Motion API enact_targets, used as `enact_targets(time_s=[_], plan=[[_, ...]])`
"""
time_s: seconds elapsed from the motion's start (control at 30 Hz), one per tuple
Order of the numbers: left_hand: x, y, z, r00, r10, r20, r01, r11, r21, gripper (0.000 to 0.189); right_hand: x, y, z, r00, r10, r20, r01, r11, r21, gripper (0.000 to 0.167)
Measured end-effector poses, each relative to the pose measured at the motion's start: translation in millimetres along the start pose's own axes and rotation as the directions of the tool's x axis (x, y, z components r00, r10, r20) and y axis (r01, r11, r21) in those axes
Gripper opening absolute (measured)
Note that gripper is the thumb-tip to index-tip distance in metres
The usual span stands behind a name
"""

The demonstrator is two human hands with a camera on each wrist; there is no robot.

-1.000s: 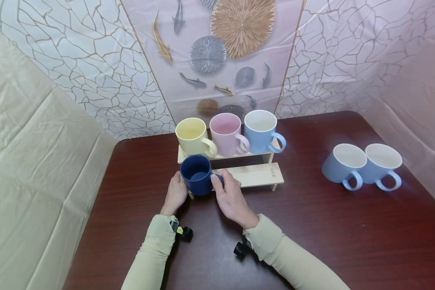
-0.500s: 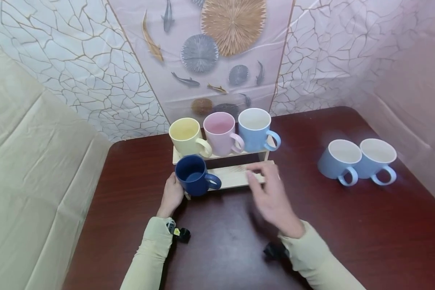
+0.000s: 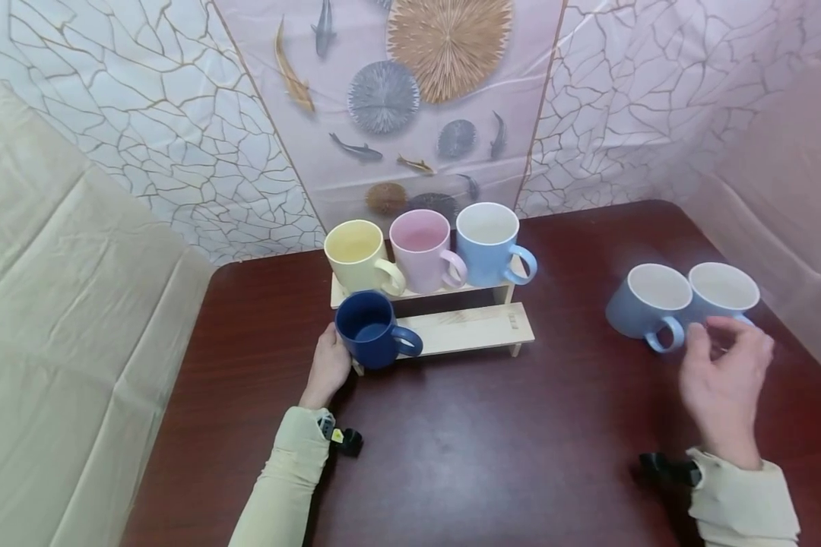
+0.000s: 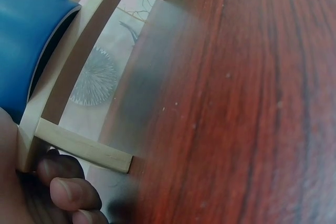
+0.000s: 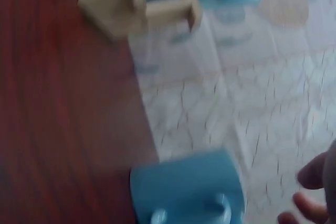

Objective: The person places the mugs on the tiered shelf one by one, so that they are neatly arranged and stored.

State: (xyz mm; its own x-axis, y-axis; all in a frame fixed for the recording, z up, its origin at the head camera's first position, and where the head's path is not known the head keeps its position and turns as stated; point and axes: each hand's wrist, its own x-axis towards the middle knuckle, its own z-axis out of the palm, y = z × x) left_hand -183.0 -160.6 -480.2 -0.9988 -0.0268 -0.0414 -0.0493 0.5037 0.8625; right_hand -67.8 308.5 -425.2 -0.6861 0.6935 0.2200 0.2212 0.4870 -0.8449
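Note:
A navy blue mug (image 3: 368, 346) stands upright at the left end of the lower step of a light wooden two-step rack (image 3: 475, 330), its handle to the right. My left hand (image 3: 330, 363) holds that end of the rack, beside the mug; in the left wrist view its fingers (image 4: 73, 190) curl beneath the board. My right hand (image 3: 728, 380), loosely bent and holding nothing, is just in front of two light blue mugs (image 3: 631, 313) on the right of the table. It partly covers the handle of the rightmost mug (image 3: 714, 308). The right wrist view is blurred.
On the upper step stand a yellow mug (image 3: 356, 262), a pink mug (image 3: 420, 262) and a light blue mug (image 3: 486, 258), handles to the right. Patterned cloth (image 3: 588, 152) hangs behind the dark red table (image 3: 465, 456).
My right hand has let go of the navy mug's handle and moved right to the two light blue mugs. My left hand has stayed at the rack's left end.

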Motion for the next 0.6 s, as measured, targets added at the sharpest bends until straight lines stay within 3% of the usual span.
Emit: enact_targets(time_s=[0.1, 0.23, 0.6], plan=[[-0.4, -0.3, 0.7, 1.000, 0.006, -0.001, -0.006, 1.000, 0.002, 0.043, 6.7, 13.2, -9.1, 0.993, 0.096, 0.071, -0.089, 0.992, -0.095, 0.041], [-0.4, 0.1, 0.8, 1.000, 0.014, -0.019, -0.014, 1.000, 0.026, 0.042, 9.4, 22.2, -12.1, 0.987, 0.107, 0.123, -0.089, 0.986, -0.144, 0.049], [-0.9, 0.8, 1.1, 1.000, 0.006, -0.027, -0.005, 1.000, 0.023, 0.039, 16.4, 36.0, -3.0, 0.967, 0.005, 0.254, 0.029, 0.991, -0.131, 0.048]])
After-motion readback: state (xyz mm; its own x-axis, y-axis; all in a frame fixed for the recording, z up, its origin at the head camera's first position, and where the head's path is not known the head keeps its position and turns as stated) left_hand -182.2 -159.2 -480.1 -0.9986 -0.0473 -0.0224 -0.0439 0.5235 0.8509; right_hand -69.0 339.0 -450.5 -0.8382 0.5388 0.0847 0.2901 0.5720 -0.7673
